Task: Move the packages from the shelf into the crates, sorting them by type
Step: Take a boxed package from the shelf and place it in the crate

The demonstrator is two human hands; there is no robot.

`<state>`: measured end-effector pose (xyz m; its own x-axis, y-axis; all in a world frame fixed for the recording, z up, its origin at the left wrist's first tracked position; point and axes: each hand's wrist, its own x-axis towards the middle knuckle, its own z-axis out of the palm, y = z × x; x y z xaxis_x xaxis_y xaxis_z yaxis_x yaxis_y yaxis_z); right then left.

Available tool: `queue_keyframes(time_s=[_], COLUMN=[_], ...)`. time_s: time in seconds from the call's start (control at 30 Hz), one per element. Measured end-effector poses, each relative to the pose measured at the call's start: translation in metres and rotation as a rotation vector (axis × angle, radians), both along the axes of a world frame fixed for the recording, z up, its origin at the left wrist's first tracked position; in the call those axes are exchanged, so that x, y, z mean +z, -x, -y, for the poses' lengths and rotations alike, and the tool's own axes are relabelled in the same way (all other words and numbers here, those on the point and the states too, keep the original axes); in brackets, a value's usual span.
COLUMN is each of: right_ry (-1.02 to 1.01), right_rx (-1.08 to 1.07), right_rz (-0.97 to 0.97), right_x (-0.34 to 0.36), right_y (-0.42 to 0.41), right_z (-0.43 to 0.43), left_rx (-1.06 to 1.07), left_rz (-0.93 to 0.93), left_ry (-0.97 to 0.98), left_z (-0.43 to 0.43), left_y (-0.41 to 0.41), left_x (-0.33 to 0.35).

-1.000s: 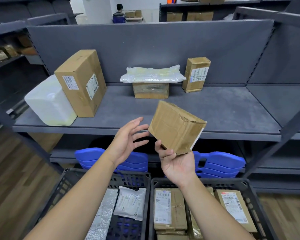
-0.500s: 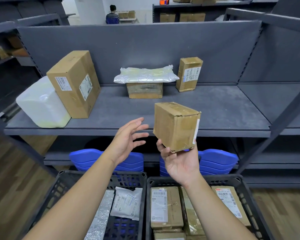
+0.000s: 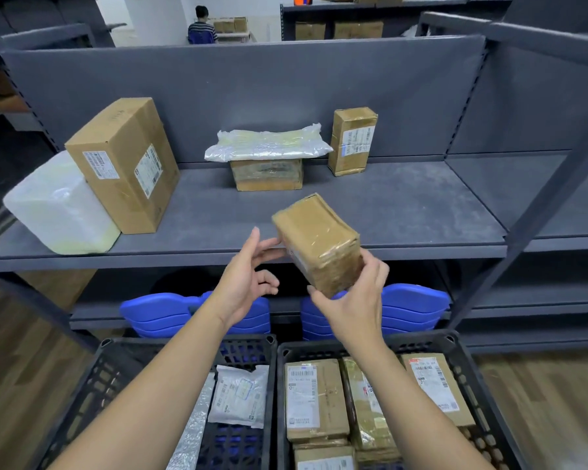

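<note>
Brown taped cardboard box (image 3: 316, 242) hangs tilted above the black plastic crate (image 3: 421, 340), its long axis sloping down toward the right hand (image 3: 353, 300), whose fingers curl round its lower end. The left hand (image 3: 248, 276), fingers loosely straight, seems to touch its left face.

The left forearm (image 3: 157, 385) and right forearm (image 3: 411, 395) angled upward and inward. The right hand (image 3: 357, 301) gripped a taped cardboard box (image 3: 314, 235) from below, thumb against its right side and fingers curled underneath. The left hand (image 3: 246, 278) faced palm-inward, its straight upper fingers touching the box's left face and its lower fingers loosely curled.
</note>
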<state>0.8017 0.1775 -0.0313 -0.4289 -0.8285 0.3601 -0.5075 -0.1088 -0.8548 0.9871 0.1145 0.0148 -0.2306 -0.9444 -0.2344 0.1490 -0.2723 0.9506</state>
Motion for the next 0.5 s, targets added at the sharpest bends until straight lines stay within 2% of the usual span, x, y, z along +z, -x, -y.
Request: queue_keyframes(time_s=[0.1, 0.17, 0.37, 0.5], right_ry=[0.302, 0.465, 0.577, 0.546], right_rx=[-0.092, -0.119, -0.146, -0.117], right_rz=[-0.398, -0.555, -0.628, -0.554], right_x=[-0.019, -0.028, -0.033, -0.032], right_y=[0.003, 0.005, -0.001, -0.004], right_z=[-0.003, -0.002, -0.001, 0.001], left_rx=[-0.048, -0.050, 0.007, 0.010], left_rz=[-0.053, -0.078, -0.107, -0.115], left_ry=[-0.040, -0.071, -0.112, -0.088], left_z=[-0.002, -0.003, -0.004, -0.004], left_y=[0.002, 0.002, 0.000, -0.004], left_x=[0.000, -0.002, -0.001, -0.001])
